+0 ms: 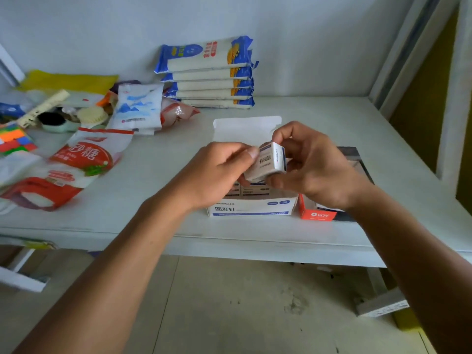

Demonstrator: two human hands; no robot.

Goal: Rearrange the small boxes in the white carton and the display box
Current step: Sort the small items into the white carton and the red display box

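Note:
A white carton [251, 207] with blue print stands open near the table's front edge, its lid flap [246, 129] raised behind. Small boxes [251, 190] show inside it, partly hidden by my hands. Right beside it sits the display box [316, 214], orange at the front and dark further back, mostly covered by my right wrist. Above the carton I hold a small white box [268, 162] with blue print, tilted. My left hand [217, 172] pinches its left end with thumb and fingers. My right hand [316, 164] grips its right end.
A stack of blue and white bags [209, 77] lies against the back wall. Red and white sugar bags [76, 164], a white pouch [139, 108], coloured blocks [15, 141] and other clutter fill the table's left side. The table's front edge [229, 249] runs below the carton.

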